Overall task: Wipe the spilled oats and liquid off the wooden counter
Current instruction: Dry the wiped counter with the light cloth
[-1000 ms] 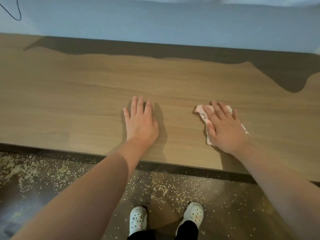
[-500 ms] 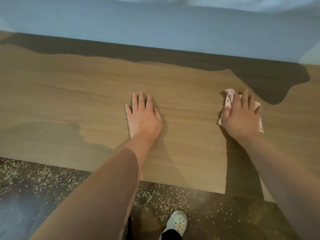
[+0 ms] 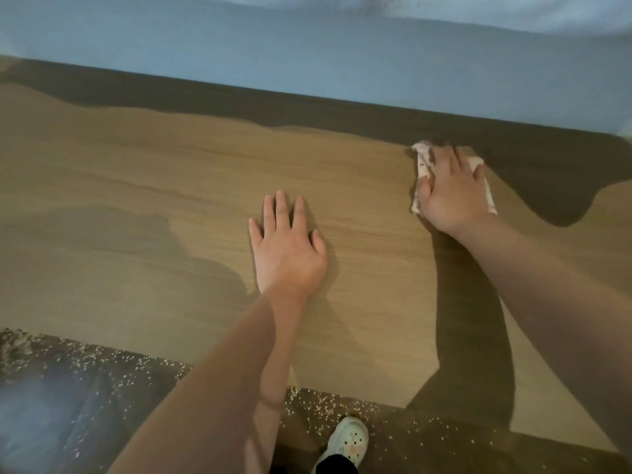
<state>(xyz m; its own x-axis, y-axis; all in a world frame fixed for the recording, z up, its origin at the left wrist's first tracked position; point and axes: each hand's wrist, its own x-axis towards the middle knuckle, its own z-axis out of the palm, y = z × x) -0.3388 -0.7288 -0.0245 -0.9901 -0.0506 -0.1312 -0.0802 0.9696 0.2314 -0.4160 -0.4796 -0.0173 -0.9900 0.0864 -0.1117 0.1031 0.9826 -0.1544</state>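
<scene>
The wooden counter (image 3: 136,186) fills the middle of the head view. My right hand (image 3: 451,193) presses flat on a pale speckled cloth (image 3: 422,165) far back on the right, at the edge of a dark shadow band. Only the cloth's edges show around the hand. My left hand (image 3: 287,248) lies flat on the bare wood near the centre, fingers apart and holding nothing. I see no oats or liquid on the counter's surface.
A pale blue wall (image 3: 307,53) rises behind the counter. Scattered oats (image 3: 102,367) cover the dark floor below the front edge. A white clog (image 3: 347,439) stands on the floor near the counter's front.
My right hand has slid the cloth away from me and to the right, up to the shadow band. The left hand stayed flat in place. The view shifted forward.
</scene>
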